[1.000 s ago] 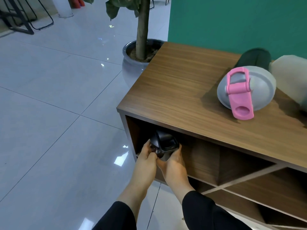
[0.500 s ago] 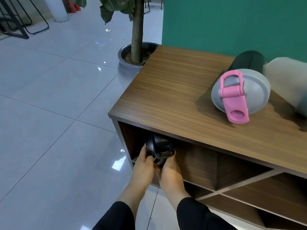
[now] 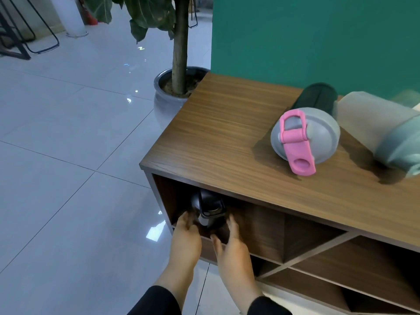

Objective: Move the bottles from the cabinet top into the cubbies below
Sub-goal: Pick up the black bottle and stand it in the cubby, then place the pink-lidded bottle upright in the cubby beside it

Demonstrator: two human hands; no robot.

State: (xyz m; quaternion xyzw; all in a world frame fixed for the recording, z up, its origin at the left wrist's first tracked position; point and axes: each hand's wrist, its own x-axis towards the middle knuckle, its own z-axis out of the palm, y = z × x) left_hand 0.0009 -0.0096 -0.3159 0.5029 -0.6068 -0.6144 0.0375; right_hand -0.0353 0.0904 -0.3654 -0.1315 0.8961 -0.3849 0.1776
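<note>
Left hand: my left hand (image 3: pixel 185 238) reaches into the mouth of the leftmost cubby (image 3: pixel 179 201), fingers loosely spread and blurred, at the left side of the black bottle (image 3: pixel 208 209); I cannot tell whether they touch it.
Right hand: my right hand (image 3: pixel 231 248) is at the cubby's front edge, fingers spread, just right of the bottle and gripping nothing.
Black bottle: inside the leftmost cubby, lid and carry loop facing out toward me.
Cabinet top: the wooden cabinet (image 3: pixel 227 137) carries three more bottles lying on their sides, near the right end.
Bottles on top: a grey bottle with a pink strap (image 3: pixel 304 138), a dark green bottle (image 3: pixel 318 96) behind it, a pale green bottle (image 3: pixel 384 133) to its right.
Beside the cabinet: a potted plant (image 3: pixel 175 87) stands on the tiled floor.
</note>
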